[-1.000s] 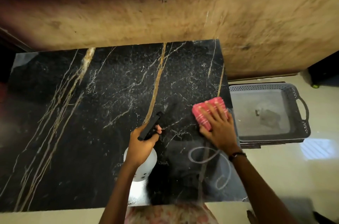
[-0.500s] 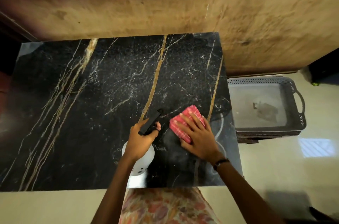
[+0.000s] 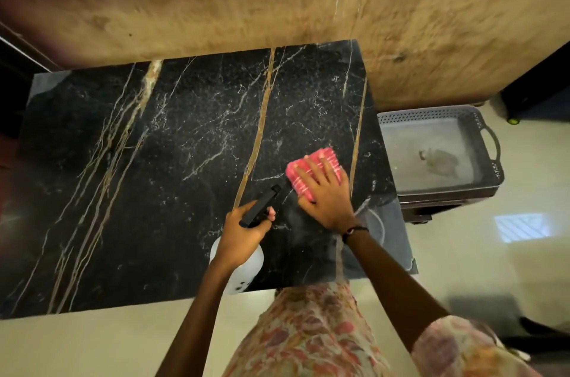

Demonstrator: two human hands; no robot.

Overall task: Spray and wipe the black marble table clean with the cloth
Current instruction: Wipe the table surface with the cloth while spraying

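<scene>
— Black marble with gold and white veins: that is the table, and it fills the middle of the view, set against a tan wall.

— Where is the cloth?

— Pink cloth lies folded on the right part of the table, near the right edge. The right hand lies flat on it, fingers spread and extended, palm pressing down; a dark band circles the wrist.

— And the other hand?

— The left hand is curled around the neck of a spray bottle, fingers closed on the black trigger head, which points away from the person towards the cloth. The bottle's body is white and translucent; whether any liquid is in it, I cannot tell. It sits close to the near edge of the table.

— Any other containers?

— One grey plastic basket with perforated walls and a handle at its right end, just beside the table's right edge and lower, resting on a dark stand. Inside, on its floor, there is a small dark smudge or scrap; what it is I cannot make out.

— The floor?

— Pale, glossy tile.
</scene>
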